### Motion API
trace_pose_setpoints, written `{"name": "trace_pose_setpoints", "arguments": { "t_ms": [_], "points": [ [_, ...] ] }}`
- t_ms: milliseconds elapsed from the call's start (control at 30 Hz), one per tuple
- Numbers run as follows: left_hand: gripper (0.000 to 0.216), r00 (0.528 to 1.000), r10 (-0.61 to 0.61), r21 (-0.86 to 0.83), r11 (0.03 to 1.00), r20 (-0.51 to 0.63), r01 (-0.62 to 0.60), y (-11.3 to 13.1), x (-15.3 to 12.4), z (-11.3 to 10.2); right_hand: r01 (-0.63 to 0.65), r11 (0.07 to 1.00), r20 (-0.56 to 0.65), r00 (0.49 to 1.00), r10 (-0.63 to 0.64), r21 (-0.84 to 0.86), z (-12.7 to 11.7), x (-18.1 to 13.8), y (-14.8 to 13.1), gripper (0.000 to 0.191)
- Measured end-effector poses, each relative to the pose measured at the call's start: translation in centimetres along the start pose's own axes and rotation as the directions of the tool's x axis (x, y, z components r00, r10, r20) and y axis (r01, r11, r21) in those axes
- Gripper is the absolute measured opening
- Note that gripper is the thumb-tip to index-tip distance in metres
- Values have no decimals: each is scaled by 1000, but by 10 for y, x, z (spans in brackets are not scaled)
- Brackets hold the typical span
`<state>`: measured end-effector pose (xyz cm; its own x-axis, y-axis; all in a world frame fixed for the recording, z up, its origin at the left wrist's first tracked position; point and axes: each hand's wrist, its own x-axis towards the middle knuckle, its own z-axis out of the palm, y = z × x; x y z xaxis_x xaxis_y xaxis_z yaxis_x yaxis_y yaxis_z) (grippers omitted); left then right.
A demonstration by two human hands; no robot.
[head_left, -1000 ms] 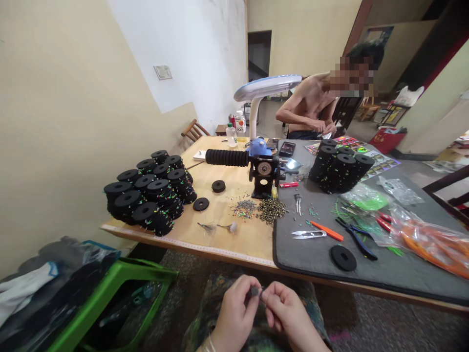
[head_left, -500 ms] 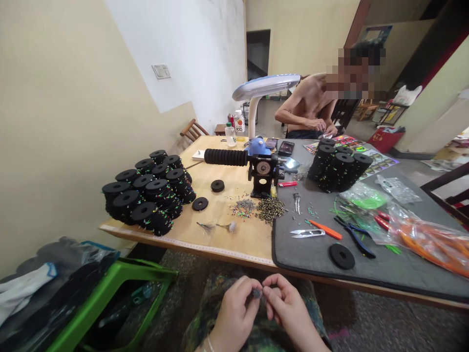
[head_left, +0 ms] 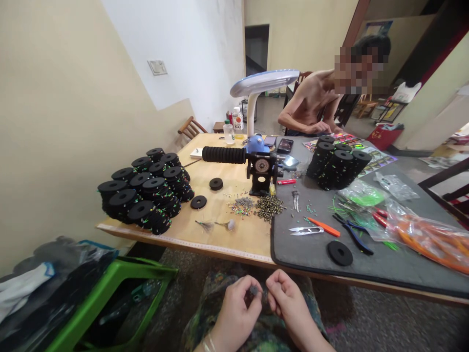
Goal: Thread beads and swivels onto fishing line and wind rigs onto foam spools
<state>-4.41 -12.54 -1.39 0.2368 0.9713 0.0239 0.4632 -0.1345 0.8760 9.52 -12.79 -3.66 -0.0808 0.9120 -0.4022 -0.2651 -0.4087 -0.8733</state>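
Over my lap, in front of the table edge, my left hand (head_left: 238, 310) is curled with a small dark grey bundle (head_left: 254, 290) between thumb and fingers; I cannot tell its kind. My right hand (head_left: 287, 303) sits just to the right, thumb and fingers pinched together. Whatever it holds is too small to make out. A narrow gap separates the two hands. Nearest on the table are a black foam ring (head_left: 340, 253), silver thread snips (head_left: 306, 230), an orange-handled tool (head_left: 324, 227) and dark blue pliers (head_left: 352, 233).
Stacks of black foam spools (head_left: 142, 182) stand at left, more spools (head_left: 335, 164) at right. Small metal beads (head_left: 269, 208) lie before a black winding device (head_left: 261, 172). A lamp (head_left: 264, 83) arches behind it. Another person (head_left: 311, 107) sits opposite. A green stool (head_left: 120, 278) is at left.
My two hands have moved slightly apart; the fingertips were together before. The grey bundle stays in my left hand. The view has shifted slightly.
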Motion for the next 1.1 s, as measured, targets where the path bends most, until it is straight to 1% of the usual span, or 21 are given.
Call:
{"name": "trace_pose_setpoints", "arguments": {
  "t_ms": [400, 533, 633, 733, 833, 967, 1100],
  "points": [
    [12, 999, -17, -8, 1000, -30, 16, -5, -1, 4, 88, 995, 0, 996, -88, -52, 2, 1, 5, 49],
    [15, 999, -49, -31, 998, -16, 49, -7, -1, 4, 120, 988, 27, 993, -118, -97, 2, 1, 7, 48],
    [18, 998, -67, -60, 996, 4, 67, -6, 0, 2, 109, 986, 69, 992, -101, -129, 0, 2, 6, 46],
    [16, 997, -78, -76, 994, 2, 78, -4, 2, -3, 63, 982, 136, 990, -39, -177, -3, 3, 3, 41],
    [16, 995, -99, -107, 989, -6, 98, -3, 5, -8, 65, 962, 182, 983, -16, -264, -4, 2, 2, 30],
    [21, 993, -114, -161, 980, 1, 113, -3, 7, -8, 122, 942, 161, 984, -74, -313, -2, 0, 2, 18],
    [23, 990, -135, -192, 973, -33, 126, -5, 9, -6, 157, 914, 125, 985, -118, -374, -2, -1, 6, 15]
  ]
}}
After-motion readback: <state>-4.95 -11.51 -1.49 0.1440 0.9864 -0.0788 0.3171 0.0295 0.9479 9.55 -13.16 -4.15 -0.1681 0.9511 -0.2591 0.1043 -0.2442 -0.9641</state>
